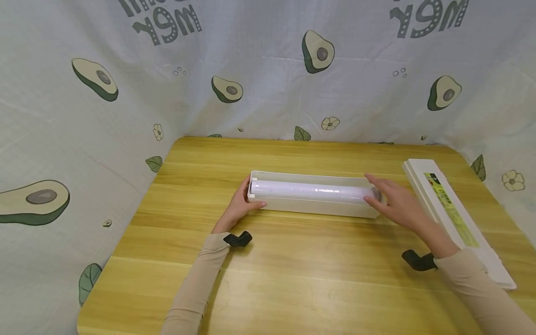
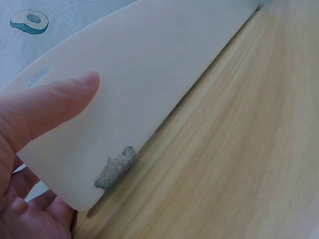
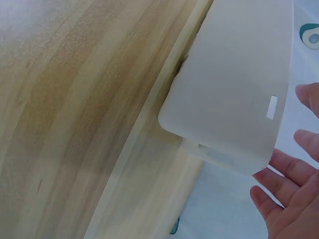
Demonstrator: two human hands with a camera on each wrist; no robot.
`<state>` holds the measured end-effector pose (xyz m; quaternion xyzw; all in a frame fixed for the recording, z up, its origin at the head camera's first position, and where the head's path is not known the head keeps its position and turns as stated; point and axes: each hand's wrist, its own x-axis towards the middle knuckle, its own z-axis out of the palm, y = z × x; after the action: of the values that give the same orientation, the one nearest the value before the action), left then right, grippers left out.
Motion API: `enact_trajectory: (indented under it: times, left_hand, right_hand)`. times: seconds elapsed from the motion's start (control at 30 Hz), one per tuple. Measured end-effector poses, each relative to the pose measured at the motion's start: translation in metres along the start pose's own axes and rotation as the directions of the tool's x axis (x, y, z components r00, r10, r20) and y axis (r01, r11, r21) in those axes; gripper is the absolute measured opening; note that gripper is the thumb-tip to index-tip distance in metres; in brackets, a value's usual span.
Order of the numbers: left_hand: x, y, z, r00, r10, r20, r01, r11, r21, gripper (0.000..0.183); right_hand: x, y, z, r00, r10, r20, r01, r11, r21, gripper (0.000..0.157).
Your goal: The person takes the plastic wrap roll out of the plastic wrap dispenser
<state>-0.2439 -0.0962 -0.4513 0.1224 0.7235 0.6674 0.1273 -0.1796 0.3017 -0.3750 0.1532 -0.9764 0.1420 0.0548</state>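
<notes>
A long white box (image 1: 318,208) without its cover lies across the wooden table. Inside it is a shiny, whitish roll of what looks like cling film (image 1: 310,190). My left hand (image 1: 240,204) grips the box's left end, thumb (image 2: 65,102) pressed on the front wall and the other fingers behind the end. At the right end, my right hand (image 1: 395,202) is spread with thumb and forefinger over the roll's end. In the right wrist view its fingers (image 3: 284,181) are loosely bent beside the box's corner, and whether they touch it is hard to tell.
A long white lid (image 1: 460,223) with a green and yellow label lies slantwise on the right of the table (image 1: 293,279). Behind and at the sides hangs a white curtain (image 1: 268,60) with printed avocados. A grey patch (image 2: 115,169) marks the box's lower front edge.
</notes>
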Motion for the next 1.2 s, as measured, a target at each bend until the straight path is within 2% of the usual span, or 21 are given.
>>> enact_trajectory:
  times: [0.17, 0.6, 0.93, 1.0, 1.2]
  left_hand:
    - [0.003, -0.007, 0.0, 1.0, 0.019, -0.014, -0.018, 1.0, 0.02, 0.098]
    - [0.003, -0.005, -0.001, 1.0, 0.02, -0.012, -0.02, 0.999, 0.03, 0.098]
    - [0.002, -0.003, -0.001, 1.0, 0.01, -0.004, -0.01, 1.0, 0.012, 0.098]
    - [0.004, -0.008, -0.001, 1.0, 0.019, -0.014, -0.018, 1.0, 0.019, 0.098]
    - [0.003, -0.007, -0.001, 0.999, 0.03, -0.014, -0.03, 0.999, 0.021, 0.098]
  right_hand:
    - [0.003, -0.001, 0.002, 1.0, -0.003, 0.021, 0.003, 1.0, -0.002, 0.063]
    - [0.009, -0.003, 0.005, 0.998, -0.049, 0.033, 0.048, 0.999, 0.017, 0.06]
    - [0.018, -0.004, 0.005, 0.986, -0.062, 0.154, 0.054, 0.997, 0.056, 0.057]
    - [0.019, -0.005, 0.005, 0.984, -0.067, 0.164, 0.057, 0.996, 0.061, 0.056]
    - [0.022, -0.005, 0.006, 0.981, -0.068, 0.183, 0.055, 0.996, 0.075, 0.056]
